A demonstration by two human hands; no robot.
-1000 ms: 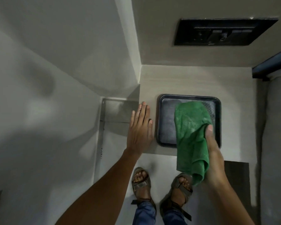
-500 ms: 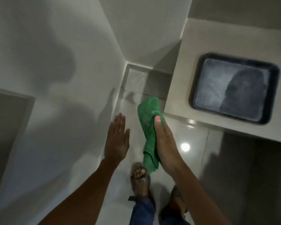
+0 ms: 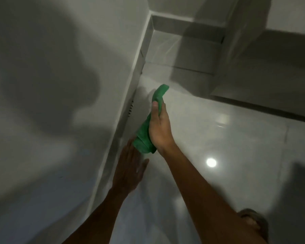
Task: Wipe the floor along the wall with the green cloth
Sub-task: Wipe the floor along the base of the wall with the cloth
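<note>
My right hand (image 3: pixel 160 126) grips the green cloth (image 3: pixel 144 136), which hangs bunched from above the thumb down past the wrist. The cloth is held in the air over the glossy pale floor (image 3: pixel 209 138), close to the skirting of the white wall (image 3: pixel 60 85) on the left. My left hand (image 3: pixel 128 166) is flat with fingers spread, just below the cloth's lower end and beside the skirting. Whether it touches the cloth I cannot tell.
The skirting (image 3: pixel 130 95) runs from the lower middle up to a corner at the top. A cabinet side (image 3: pixel 253 59) stands at the upper right above the floor. My sandalled foot (image 3: pixel 253 224) shows at the bottom right. A lamp reflection (image 3: pixel 211 162) shines on the tiles.
The view has swung down and left, away from the counter and dark tray. My right hand carried the cloth toward the wall's base; my left hand dropped below it.
</note>
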